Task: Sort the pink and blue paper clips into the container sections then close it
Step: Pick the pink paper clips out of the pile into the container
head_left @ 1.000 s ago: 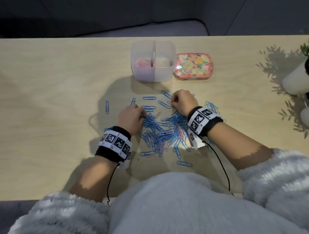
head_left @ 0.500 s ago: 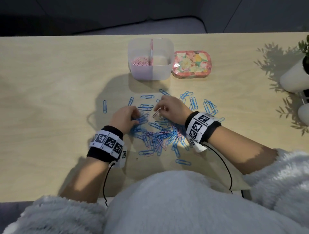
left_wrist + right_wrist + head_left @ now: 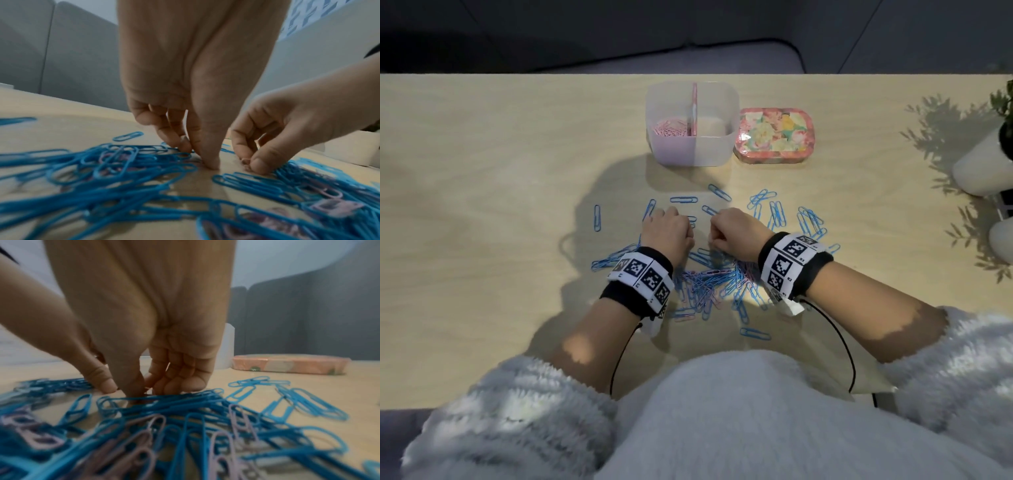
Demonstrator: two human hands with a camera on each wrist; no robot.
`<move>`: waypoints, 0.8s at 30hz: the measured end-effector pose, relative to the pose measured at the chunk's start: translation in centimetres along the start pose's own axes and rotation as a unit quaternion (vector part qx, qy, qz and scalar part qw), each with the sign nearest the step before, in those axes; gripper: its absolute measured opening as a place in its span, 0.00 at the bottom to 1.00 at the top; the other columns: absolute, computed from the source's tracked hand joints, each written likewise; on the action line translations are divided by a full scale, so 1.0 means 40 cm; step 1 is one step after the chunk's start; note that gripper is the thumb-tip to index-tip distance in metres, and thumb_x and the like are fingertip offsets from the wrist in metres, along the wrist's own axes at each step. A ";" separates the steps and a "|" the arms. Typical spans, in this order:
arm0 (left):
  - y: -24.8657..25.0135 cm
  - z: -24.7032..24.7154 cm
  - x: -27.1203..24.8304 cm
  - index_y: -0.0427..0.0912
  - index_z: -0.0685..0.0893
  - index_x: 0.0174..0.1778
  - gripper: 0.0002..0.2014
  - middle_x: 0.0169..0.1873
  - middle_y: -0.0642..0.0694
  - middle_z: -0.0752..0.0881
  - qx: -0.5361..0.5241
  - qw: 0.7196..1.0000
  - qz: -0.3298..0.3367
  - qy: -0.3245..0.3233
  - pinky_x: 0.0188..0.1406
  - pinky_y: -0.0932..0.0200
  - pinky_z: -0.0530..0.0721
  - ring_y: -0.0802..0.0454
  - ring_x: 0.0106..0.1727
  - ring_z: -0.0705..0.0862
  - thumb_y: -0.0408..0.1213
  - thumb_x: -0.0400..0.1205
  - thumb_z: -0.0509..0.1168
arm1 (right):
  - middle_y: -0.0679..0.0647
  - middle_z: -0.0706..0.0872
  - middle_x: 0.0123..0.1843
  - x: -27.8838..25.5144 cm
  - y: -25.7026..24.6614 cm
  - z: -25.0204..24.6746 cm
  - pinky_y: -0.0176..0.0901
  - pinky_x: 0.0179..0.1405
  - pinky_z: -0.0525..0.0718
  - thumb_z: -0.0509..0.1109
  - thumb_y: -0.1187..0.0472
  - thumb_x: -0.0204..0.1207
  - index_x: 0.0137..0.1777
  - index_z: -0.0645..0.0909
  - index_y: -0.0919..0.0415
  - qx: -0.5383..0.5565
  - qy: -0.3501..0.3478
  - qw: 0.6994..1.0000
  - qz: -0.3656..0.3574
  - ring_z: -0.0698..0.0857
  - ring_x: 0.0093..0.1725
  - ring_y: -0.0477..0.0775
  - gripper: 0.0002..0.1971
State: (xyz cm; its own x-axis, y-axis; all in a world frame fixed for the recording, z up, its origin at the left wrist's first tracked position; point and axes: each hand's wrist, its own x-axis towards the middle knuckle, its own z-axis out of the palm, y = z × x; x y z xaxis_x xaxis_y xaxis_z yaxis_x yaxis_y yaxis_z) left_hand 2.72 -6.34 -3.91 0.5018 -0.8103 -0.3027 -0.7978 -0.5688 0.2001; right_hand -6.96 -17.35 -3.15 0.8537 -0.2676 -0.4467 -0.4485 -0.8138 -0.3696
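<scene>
A mixed pile of blue and pink paper clips (image 3: 709, 284) lies on the table in front of me, with loose blue clips (image 3: 774, 209) scattered beyond it. My left hand (image 3: 669, 233) has its fingers curled, and thumb (image 3: 211, 164) and forefinger pinch a clip at the pile's far edge; its colour is blurred. Close beside it, my right hand (image 3: 732, 233) pinches a pink clip (image 3: 245, 161) between thumb and fingertips. The clear divided container (image 3: 722, 150) stands farther back. Pink clips (image 3: 669, 128) fill its left section. The floral lid (image 3: 774, 135) lies to its right.
White plant pots (image 3: 983, 168) stand at the table's right edge. A single blue clip (image 3: 596, 217) lies apart to the left of the pile. Black cables run from both wristbands toward my body.
My right hand has moved left and nearer with a pink clip. My left hand has shifted slightly forward. The two hands now sit almost side by side at the pile's far edge.
</scene>
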 end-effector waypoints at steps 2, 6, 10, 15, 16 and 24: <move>0.001 0.007 0.001 0.40 0.81 0.55 0.12 0.59 0.39 0.78 0.023 1.000 0.007 -0.005 0.60 0.47 0.71 0.39 0.64 0.74 0.39 0.79 0.60 | 0.61 0.85 0.47 -0.005 0.000 0.002 0.48 0.44 0.78 0.66 0.63 0.74 0.38 0.75 0.59 0.001 -0.001 1.000 -0.002 0.83 0.49 0.63 0.05; -0.020 0.006 -0.006 0.42 0.80 0.54 0.11 0.57 0.44 0.81 -0.013 0.999 0.031 0.027 0.60 0.49 0.67 0.42 0.62 0.74 0.42 0.82 0.58 | 0.63 0.85 0.50 -0.023 -0.005 0.004 0.48 0.46 0.75 0.65 0.63 0.76 0.48 0.79 0.65 0.031 0.030 0.999 0.015 0.82 0.51 0.64 0.06; -0.074 -0.024 -0.017 0.41 0.80 0.48 0.03 0.43 0.45 0.84 -0.333 0.940 -0.002 0.076 0.50 0.58 0.76 0.50 0.45 0.81 0.36 0.82 0.62 | 0.67 0.86 0.53 -0.022 -0.014 0.011 0.52 0.52 0.80 0.66 0.64 0.76 0.52 0.81 0.69 0.017 0.060 0.993 0.095 0.83 0.54 0.68 0.09; -0.161 -0.042 -0.040 0.43 0.78 0.45 0.10 0.31 0.47 0.74 -0.563 0.814 -0.143 0.014 0.25 0.74 0.78 0.66 0.23 0.81 0.32 0.86 0.52 | 0.66 0.88 0.48 -0.015 -0.021 0.022 0.54 0.50 0.83 0.66 0.65 0.75 0.47 0.82 0.69 0.029 0.015 0.993 0.117 0.85 0.50 0.67 0.07; -0.171 -0.043 -0.045 0.45 0.77 0.43 0.11 0.30 0.47 0.72 -0.574 0.804 -0.155 0.000 0.26 0.72 0.77 0.62 0.24 0.79 0.34 0.87 0.52 | 0.66 0.88 0.47 -0.016 -0.020 0.022 0.54 0.49 0.84 0.66 0.64 0.74 0.45 0.83 0.69 0.034 0.012 0.993 0.109 0.85 0.50 0.67 0.08; -0.181 -0.018 -0.091 0.38 0.80 0.53 0.06 0.33 0.47 0.80 -0.535 0.836 -0.114 0.033 0.28 0.77 0.82 0.70 0.26 0.85 0.30 0.83 0.61 | 0.58 0.86 0.39 -0.023 -0.012 0.026 0.49 0.44 0.80 0.66 0.63 0.74 0.48 0.81 0.63 0.114 0.100 0.988 0.021 0.84 0.43 0.62 0.06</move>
State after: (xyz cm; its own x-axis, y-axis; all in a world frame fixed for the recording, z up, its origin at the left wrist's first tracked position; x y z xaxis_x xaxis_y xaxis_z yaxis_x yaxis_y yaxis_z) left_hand 6.91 0.63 -3.57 0.6447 -0.6502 -0.4019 0.0596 -0.4814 0.8745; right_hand -7.79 -16.19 -3.41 0.8585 -0.4130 -0.3039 -0.5124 -0.6691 -0.5382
